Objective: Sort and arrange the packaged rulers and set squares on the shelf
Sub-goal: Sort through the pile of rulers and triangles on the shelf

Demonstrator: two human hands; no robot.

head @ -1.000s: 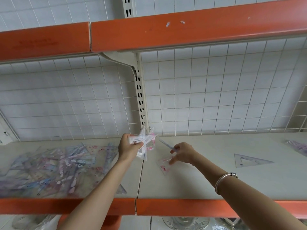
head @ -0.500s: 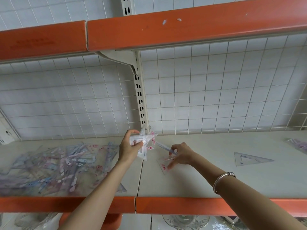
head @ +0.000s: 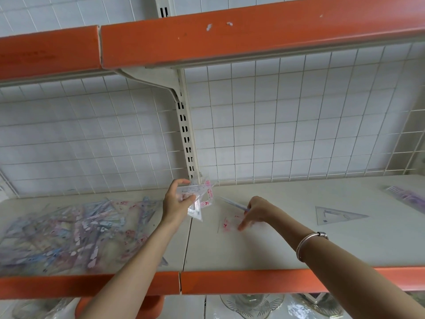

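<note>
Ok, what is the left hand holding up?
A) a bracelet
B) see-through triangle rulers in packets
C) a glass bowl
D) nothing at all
B: the left hand grips a bunch of clear packaged set squares above the shelf, while the right hand holds a slim blue ruler.

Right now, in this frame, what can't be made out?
Head view only:
The pile at the left of the shelf: blurred, packets cannot be counted.
The purple packet: cut off by the right edge.
The blue strip in the right hand: near end hidden inside that hand, kind unclear.
The clear bundle in the left hand: layers overlap, count unclear.
The set square: markings too small.
</note>
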